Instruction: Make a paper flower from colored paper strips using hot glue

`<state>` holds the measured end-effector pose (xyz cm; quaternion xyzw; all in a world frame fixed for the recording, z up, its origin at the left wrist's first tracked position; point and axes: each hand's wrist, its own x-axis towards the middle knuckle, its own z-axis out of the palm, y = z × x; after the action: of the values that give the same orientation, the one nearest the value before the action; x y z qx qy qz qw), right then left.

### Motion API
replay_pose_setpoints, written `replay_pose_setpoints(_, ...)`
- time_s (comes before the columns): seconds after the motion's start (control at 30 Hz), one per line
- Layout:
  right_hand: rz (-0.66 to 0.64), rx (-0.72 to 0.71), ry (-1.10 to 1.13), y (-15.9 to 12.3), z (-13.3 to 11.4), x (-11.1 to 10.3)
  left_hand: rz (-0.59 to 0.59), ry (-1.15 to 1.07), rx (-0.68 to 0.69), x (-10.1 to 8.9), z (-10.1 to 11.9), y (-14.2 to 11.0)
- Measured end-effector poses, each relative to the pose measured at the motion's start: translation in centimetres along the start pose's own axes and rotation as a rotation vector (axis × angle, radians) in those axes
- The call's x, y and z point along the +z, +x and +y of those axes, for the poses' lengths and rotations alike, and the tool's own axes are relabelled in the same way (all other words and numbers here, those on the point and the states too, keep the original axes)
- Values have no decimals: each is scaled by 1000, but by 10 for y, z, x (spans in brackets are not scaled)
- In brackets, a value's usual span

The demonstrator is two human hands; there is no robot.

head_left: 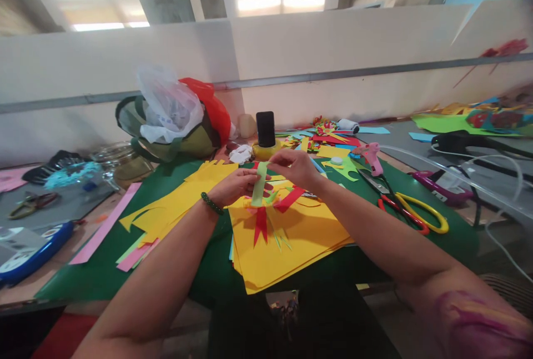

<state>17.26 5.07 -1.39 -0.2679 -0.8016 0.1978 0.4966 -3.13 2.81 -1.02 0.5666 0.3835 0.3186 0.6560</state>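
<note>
My left hand (pixel 239 185), with a green beaded bracelet at the wrist, is closed on a light green paper strip (pixel 260 184) held upright. At the strip's top end, the thumb and fingers of my right hand (pixel 293 167) pinch it. Below both hands lies a stack of yellow paper sheets (pixel 287 253). On the stack rest a red paper strip with a notched end (pixel 260 225), another red strip (pixel 290 200) and thin green paper pieces (pixel 283 238). My fingers partly hide the pieces beneath them.
Scissors with red and yellow handles (pixel 420 214) and a pink glue gun (pixel 370 158) lie to the right. More yellow paper (pixel 175 203) and a pink strip (pixel 106 225) are at left. Behind stand a phone (pixel 265 129) and a bag (pixel 195 139). A purple tool (pixel 441 187) lies far right.
</note>
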Motion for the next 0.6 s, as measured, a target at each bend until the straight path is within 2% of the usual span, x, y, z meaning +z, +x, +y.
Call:
replay_pose_setpoints(0.1, -54, -235, -302, -6, -3, 7, -1, -190, 19, 3, 1, 2)
replay_pose_setpoints(0.17, -82, -336, -446, -8, -3, 10, 21, -267, 45, 5, 2, 2)
replay_pose_setpoints(0.23, -95, -399, -514, -9, -2, 11, 52, -254, 89, 6, 2, 2)
replay_pose_setpoints(0.33, -127, -432, -537, -8, -2, 9, 77, -157, 148, 5, -1, 2)
replay_pose_setpoints(0.6, -218, -376, -473, -8, -7, 6, 147, -46, 224, 0, -2, 3)
